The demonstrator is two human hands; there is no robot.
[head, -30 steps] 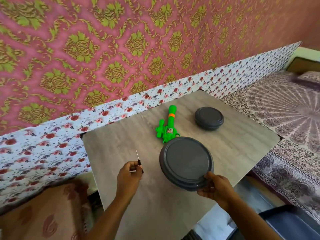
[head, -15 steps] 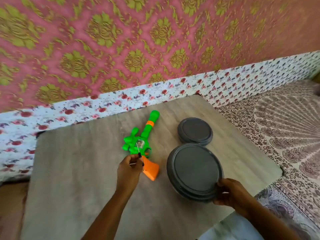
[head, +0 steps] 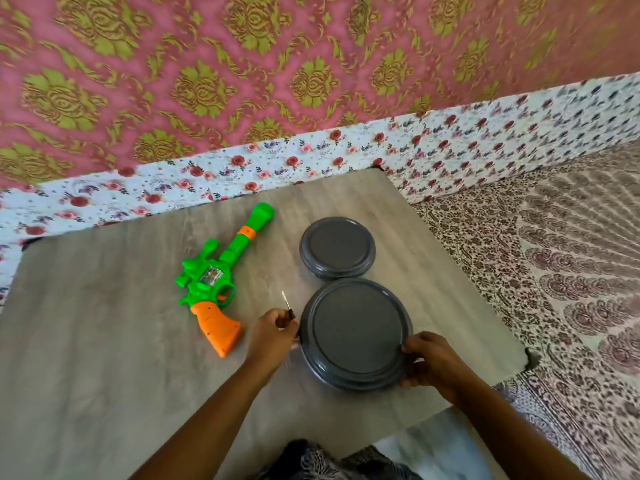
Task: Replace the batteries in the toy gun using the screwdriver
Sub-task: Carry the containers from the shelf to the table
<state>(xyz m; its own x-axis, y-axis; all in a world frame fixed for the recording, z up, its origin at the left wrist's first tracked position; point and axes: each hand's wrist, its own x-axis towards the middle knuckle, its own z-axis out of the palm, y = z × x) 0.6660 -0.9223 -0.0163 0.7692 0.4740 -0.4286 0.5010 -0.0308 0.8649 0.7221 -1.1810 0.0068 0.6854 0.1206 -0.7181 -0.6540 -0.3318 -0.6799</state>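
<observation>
- Change vs a second ago: left hand (head: 273,332) has come across from open board beside the toy gun (head: 212,285) to the left rim of the big dark round container (head: 356,336); right hand (head: 431,360) has stayed on that container's right rim throughout
- So both hands now bracket the near container (looks like a lid about to come off, my guess – spare batteries may be inside, can't see any)
- Left hand grip: fingers curled round the screwdriver (head: 288,306), thin shaft poking up past the knuckles; same hand presses against the container's edge
- Right hand grip: fingers curled over the rim, thumb on top, gripping it
- Toy gun: lies flat on the grey board (head: 104,341), left of both containers, orange grip toward the person, green barrel pointing away to the wall; nobody touches it, apart from the left hand
- Task read: gun not opened yet, no screw touched – still the setup stage
- Counts: 1 toy gun, 1 screwdriver, 2 dark round containers (small one (head: 337,247) behind, its rim just touching the big one), 2 hands, 0 batteries visible
</observation>
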